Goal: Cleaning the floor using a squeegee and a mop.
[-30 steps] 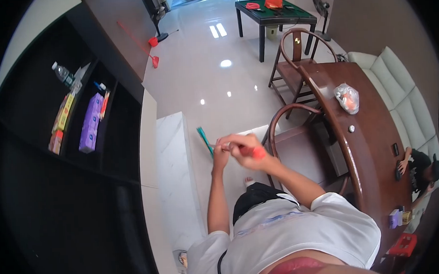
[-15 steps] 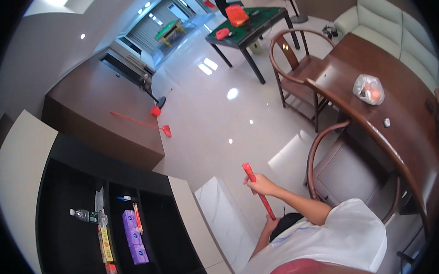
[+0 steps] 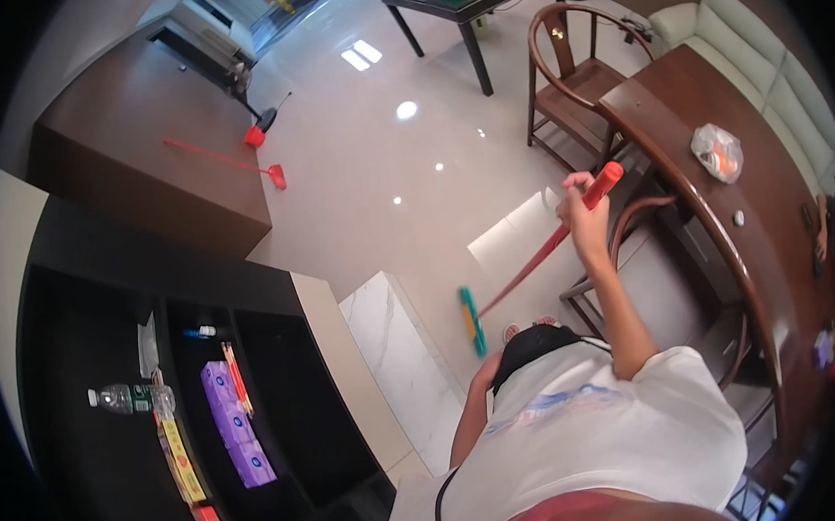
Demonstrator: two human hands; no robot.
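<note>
A broom with a red handle [image 3: 537,257] runs slanting from my raised right hand [image 3: 583,211] down to the floor. My right hand is closed around the handle just below its thick red end. At the far end the broom head [image 3: 469,316], teal with a yellow strip, is at the pale floor beside the white marble-look ledge [image 3: 398,354]. My left hand [image 3: 489,367] hangs low beside my black shorts, apart from the handle; its fingers are not clearly visible.
Left stands a black shelf [image 3: 298,396] with purple boxes [image 3: 234,422] and a plastic bottle [image 3: 130,398]. Wooden chairs [image 3: 573,91] and a brown table [image 3: 671,100] line the right. A red dustpan [image 3: 277,176] with a long handle is by the brown cabinet [image 3: 153,170].
My right hand has moved up and to the right with the broom, and the handle now slants differently. My left hand has let go of the handle. The broom head has come into view.
</note>
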